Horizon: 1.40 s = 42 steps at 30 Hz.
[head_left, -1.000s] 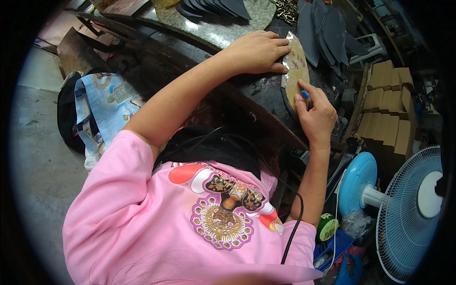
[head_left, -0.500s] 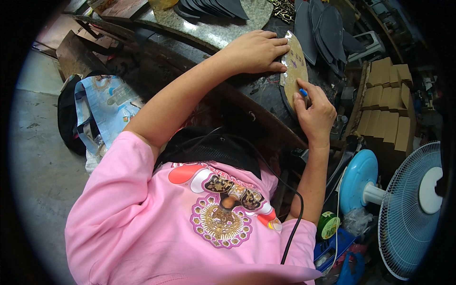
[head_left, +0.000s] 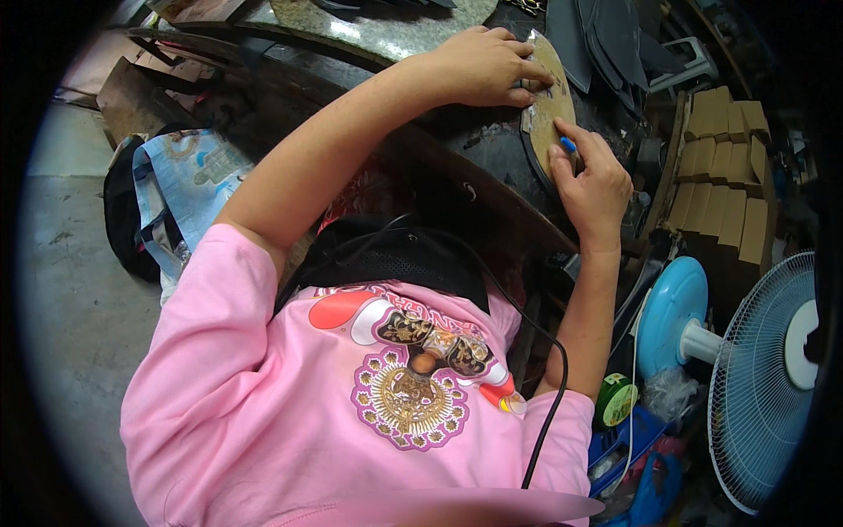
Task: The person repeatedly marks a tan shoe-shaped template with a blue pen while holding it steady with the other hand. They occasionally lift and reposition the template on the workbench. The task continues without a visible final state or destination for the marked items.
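Observation:
A brown board template point(head_left: 546, 132) with a curved outer edge lies on a dark sheet piece point(head_left: 536, 164), whose black rim shows along its near left side. My left hand point(head_left: 492, 68) rests on the template's upper part, fingers stretched across it and apart. At the lower end, my right hand point(head_left: 595, 180) is closed around a slim pen point(head_left: 568, 143); only its blue end shows between thumb and forefinger. Those fingertips touch the template's surface. The pen's writing tip is hidden.
Dark cut sheets point(head_left: 606, 44) are piled beyond my right hand. A grey stone slab point(head_left: 351, 35) lies on the far left of the workbench. Stacked brown boxes point(head_left: 716, 167) stand at the right, with a fan point(head_left: 764, 378) nearer. A bag point(head_left: 189, 193) is at the left.
My left hand's fingers have slid further over the template. The whole bench appears shifted upward in view. My right hand keeps its grip on the pen.

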Each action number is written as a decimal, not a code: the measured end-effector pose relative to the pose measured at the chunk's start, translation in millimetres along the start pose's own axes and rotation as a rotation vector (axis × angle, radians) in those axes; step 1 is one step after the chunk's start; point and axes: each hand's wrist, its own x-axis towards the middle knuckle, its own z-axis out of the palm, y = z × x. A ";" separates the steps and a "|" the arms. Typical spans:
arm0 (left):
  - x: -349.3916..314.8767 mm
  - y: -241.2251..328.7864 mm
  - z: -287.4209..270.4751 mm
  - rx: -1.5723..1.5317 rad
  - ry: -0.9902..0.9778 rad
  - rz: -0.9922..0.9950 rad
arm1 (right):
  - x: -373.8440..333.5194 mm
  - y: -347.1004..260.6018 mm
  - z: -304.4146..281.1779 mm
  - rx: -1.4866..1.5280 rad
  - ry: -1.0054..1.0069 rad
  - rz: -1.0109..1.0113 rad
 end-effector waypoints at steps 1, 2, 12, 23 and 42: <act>0.2 0.9 -1.4 -0.023 0.000 -0.004 | -0.2 0.1 -0.3 -0.001 -0.005 0.000; -0.2 2.4 -2.5 -0.045 -0.010 -0.013 | -0.7 0.3 -0.2 -0.008 -0.008 0.005; 1.3 0.4 2.1 -0.026 0.166 0.054 | 13.6 -3.5 -34.8 0.157 0.416 -0.174; -2.5 -0.4 8.4 -0.044 0.217 0.053 | 20.0 -16.0 -38.6 0.923 -0.105 0.229; -4.1 3.1 -0.8 -0.047 0.077 0.016 | 26.4 -22.7 -20.5 0.594 -0.059 0.071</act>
